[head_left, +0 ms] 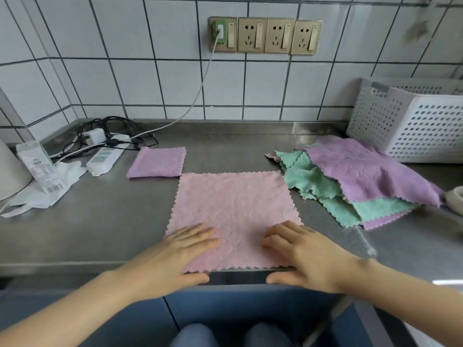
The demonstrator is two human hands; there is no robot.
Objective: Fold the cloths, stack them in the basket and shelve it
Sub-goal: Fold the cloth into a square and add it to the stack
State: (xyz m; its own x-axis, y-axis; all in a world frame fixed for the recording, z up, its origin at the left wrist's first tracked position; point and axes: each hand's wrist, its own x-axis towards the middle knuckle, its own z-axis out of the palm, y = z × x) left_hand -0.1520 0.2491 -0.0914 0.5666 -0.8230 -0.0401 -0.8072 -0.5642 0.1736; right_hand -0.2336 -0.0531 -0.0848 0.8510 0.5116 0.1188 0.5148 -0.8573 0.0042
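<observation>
A pink cloth (234, 216) lies spread flat at the front edge of a steel counter (100, 221), its near hem reaching the lip. Both hands rest on its near corners: the left hand (175, 256) lies with fingers straight and flat on the near-left corner, thumb along the counter edge just below the hem; the right hand (304, 256) covers the near-right corner with fingers lightly bent, thumb likewise at the edge. Whether either thumb has caught the hem is hard to make out, and neither hand plainly grips the cloth.

A folded purple cloth (156, 162) sits just beyond the pink one's far-left corner. To the right, a loose pile (350, 181) of unfolded cloths, green and purple with a sliver of pink beneath, lies close beside the pink cloth. Behind the pile, against the tiled wall (150, 83), stands a white perforated basket (413, 121); the pile's far edge reaches up to its base.

In the counter's far-left corner lie a power strip (105, 159) amid tangled black cables (112, 131), a small carton (37, 166) and a crumpled white bag (50, 191). Four sockets (265, 35) are set in the wall, with a charger (220, 31) plugged into the leftmost and a white cord (198, 96) trailing down to the counter.
</observation>
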